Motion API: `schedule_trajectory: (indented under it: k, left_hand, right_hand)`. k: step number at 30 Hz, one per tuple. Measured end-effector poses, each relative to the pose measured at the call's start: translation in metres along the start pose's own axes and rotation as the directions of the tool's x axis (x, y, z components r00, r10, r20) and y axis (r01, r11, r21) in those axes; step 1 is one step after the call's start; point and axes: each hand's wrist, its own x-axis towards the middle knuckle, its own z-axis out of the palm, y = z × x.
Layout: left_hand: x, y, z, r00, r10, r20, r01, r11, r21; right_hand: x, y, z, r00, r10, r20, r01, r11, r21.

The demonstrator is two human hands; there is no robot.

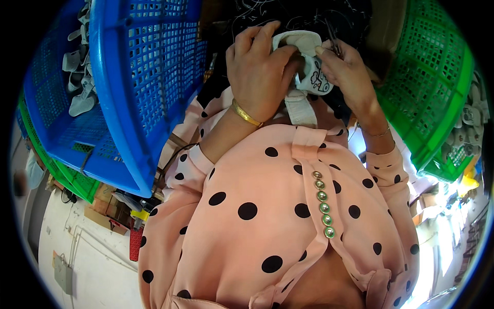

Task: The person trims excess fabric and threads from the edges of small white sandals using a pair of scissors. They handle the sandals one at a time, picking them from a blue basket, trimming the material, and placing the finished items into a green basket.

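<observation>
A small white shoe upper (315,82) with a dark line drawing printed on its side is held up between both hands over my dark-covered lap. My left hand (260,72) is closed on its left edge, the thumb bent in toward the opening. A pale strap (301,109) hangs from the lower end. My right hand (349,74) pinches the upper's right edge between thumb and finger. That same hand also holds small dark scissors (332,37), blades pointing away from me; their handles are mostly hidden by the fingers.
A blue plastic basket (110,103) stands close on my left, with several white shoe pieces (82,98) in it. On my right is a green basket (432,103), with more pale shoe pieces (468,123) beyond it. Loose threads (257,10) lie on the dark cloth.
</observation>
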Motion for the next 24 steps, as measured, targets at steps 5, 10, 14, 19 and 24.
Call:
schedule_trajectory:
  k: [5, 10, 14, 19, 24]
  left_hand:
    - [0.008, -0.006, 0.012, 0.998, 0.061, -0.023, -0.061, 0.998, -0.025]
    - [0.007, -0.019, 0.019, 0.990, 0.138, -0.020, -0.139, 0.979, -0.149]
    - [0.009, -0.026, 0.016, 0.982, 0.186, 0.016, -0.178, 0.959, -0.222]
    - [0.011, -0.026, 0.010, 0.977, 0.206, 0.050, -0.187, 0.948, -0.259]
    - [0.008, -0.032, 0.016, 0.977, 0.211, 0.008, -0.200, 0.937, -0.287]
  right_hand:
    - [0.003, 0.010, -0.009, 0.959, -0.278, -0.061, 0.237, 0.897, -0.374]
    - [-0.031, -0.019, -0.017, 0.730, -0.654, 0.200, 0.454, 0.245, -0.857]
    - [-0.039, -0.027, -0.011, 0.736, -0.534, 0.416, 0.363, -0.207, -0.909]
    - [-0.030, -0.031, -0.006, 0.790, -0.421, 0.445, 0.317, -0.340, -0.886]
    - [-0.029, -0.042, 0.007, 0.836, -0.329, 0.440, 0.302, -0.396, -0.867]
